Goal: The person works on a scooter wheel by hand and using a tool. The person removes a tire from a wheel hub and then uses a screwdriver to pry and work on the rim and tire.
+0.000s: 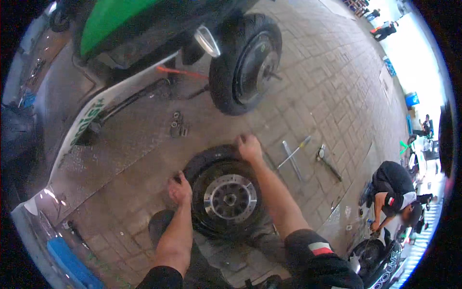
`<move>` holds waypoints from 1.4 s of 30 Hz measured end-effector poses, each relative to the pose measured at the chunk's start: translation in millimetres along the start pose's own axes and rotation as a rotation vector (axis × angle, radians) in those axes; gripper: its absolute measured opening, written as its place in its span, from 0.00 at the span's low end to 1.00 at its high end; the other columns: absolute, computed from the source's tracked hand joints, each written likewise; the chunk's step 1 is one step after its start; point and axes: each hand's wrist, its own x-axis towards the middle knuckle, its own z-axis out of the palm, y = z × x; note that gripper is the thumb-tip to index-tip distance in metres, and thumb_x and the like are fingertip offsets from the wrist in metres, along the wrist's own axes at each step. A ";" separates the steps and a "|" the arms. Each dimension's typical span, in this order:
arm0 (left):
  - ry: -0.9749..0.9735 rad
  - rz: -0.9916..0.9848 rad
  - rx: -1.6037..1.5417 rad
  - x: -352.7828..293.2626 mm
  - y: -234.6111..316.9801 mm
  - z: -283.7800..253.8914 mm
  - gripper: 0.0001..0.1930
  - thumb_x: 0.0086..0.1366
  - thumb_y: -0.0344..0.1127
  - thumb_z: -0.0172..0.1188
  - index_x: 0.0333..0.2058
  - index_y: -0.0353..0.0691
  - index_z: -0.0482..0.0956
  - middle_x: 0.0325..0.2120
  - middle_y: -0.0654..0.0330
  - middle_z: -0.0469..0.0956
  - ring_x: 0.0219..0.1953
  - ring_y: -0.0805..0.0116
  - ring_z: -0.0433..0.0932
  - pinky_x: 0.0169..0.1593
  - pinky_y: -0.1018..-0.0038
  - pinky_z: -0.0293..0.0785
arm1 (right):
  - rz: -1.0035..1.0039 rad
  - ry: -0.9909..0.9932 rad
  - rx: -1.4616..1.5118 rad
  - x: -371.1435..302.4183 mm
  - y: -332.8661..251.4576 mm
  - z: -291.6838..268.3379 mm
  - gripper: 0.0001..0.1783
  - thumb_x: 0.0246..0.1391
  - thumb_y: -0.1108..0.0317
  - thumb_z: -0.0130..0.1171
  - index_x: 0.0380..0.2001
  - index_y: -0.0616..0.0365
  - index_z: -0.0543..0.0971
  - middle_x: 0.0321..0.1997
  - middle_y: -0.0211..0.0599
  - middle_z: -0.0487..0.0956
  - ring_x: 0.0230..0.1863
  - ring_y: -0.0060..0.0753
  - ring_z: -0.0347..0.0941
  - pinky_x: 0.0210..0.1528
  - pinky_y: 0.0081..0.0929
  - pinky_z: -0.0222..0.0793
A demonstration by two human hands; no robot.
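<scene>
A wheel with a black tyre [204, 161] and a silver brake disc [250, 199] lies tilted in front of me, close to my legs. My left hand [180, 189] is at the tyre's left edge, its thumb raised and apart from the fingers. At the tyre's far edge, my right hand [250, 147] has its fingers curled over the rubber. Beyond the wheel stands a green and black scooter [120, 29], whose own wheel [248, 65] rests upright near the paving.
Right of the wheel lie a screwdriver [304, 142], a flat metal bar [292, 161] and a ratchet-like tool [329, 163]. Small metal parts [177, 124] sit under the scooter. A co-worker [394, 192] bends over another two-wheeler [368, 255] at right. A blue object [72, 262] lies lower left.
</scene>
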 end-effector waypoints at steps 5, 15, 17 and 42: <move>-0.074 -0.029 0.026 -0.5 8.5 -9.0 0.36 0.70 0.61 0.50 0.56 0.29 0.76 0.57 0.40 0.74 0.62 0.44 0.71 0.65 0.55 0.64 | 0.054 -0.033 0.382 11.7 14.6 -4.9 0.27 0.66 0.47 0.51 0.36 0.64 0.82 0.34 0.58 0.83 0.41 0.64 0.80 0.44 0.47 0.73; 0.029 0.007 0.059 -6.4 12.1 -9.0 0.36 0.69 0.65 0.48 0.56 0.36 0.78 0.57 0.42 0.76 0.60 0.44 0.73 0.62 0.54 0.66 | 0.129 -0.363 0.123 -40.4 80.2 -44.2 0.42 0.65 0.32 0.43 0.46 0.69 0.80 0.48 0.69 0.79 0.57 0.65 0.74 0.60 0.50 0.67; -0.003 0.040 0.042 -7.4 12.2 -10.4 0.37 0.69 0.67 0.47 0.54 0.35 0.80 0.53 0.42 0.79 0.59 0.43 0.74 0.63 0.54 0.66 | 0.175 -0.463 0.165 -41.2 82.9 -47.0 0.48 0.62 0.28 0.42 0.54 0.70 0.75 0.55 0.70 0.76 0.63 0.64 0.70 0.64 0.49 0.64; -0.087 0.440 -0.639 -36.7 2.8 -91.2 0.35 0.72 0.59 0.48 0.64 0.33 0.67 0.56 0.44 0.75 0.59 0.47 0.73 0.68 0.56 0.63 | -0.195 -0.401 0.166 -202.7 8.8 -240.7 0.53 0.37 0.32 0.74 0.51 0.69 0.69 0.48 0.60 0.75 0.51 0.63 0.73 0.54 0.48 0.69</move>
